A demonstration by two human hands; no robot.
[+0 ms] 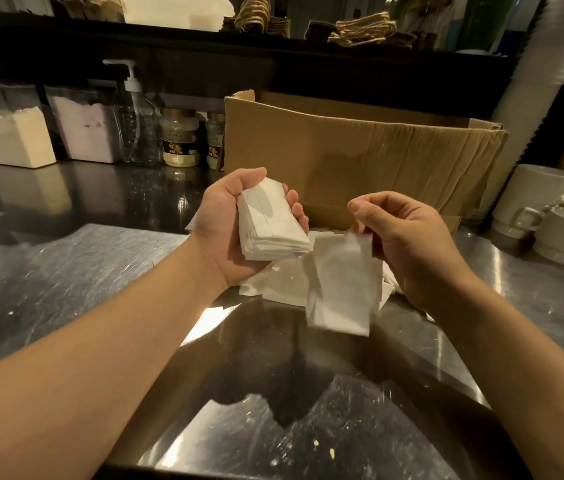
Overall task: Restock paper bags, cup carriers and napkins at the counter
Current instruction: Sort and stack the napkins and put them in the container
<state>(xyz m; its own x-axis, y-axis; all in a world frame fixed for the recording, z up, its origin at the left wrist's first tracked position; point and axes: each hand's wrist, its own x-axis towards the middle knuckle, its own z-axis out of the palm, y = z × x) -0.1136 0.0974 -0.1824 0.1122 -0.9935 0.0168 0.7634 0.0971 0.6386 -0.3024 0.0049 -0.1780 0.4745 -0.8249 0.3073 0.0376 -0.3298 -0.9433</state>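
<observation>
Napkin stack [273, 223] cupped in left hand [228, 220], above steel counter [66, 271]. Single napkin [341, 289] (blurred) dangling, pinched by right hand [408, 240]. Loose napkins [284, 282] lying on counter beneath, cardboard box [360, 150] just behind. White mugs [543, 209] far right.

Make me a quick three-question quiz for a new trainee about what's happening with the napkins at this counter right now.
1. True or false: the left hand holds a stack of napkins.
2. What does the right hand pinch? A) a mug B) a single napkin C) a jar
3. Fill in: behind both hands stands an open ______ box.

Key: 1 true. 2 B. 3 cardboard. More loose napkins lie on the steel counter under the hands; white mugs stand at the right.
</observation>
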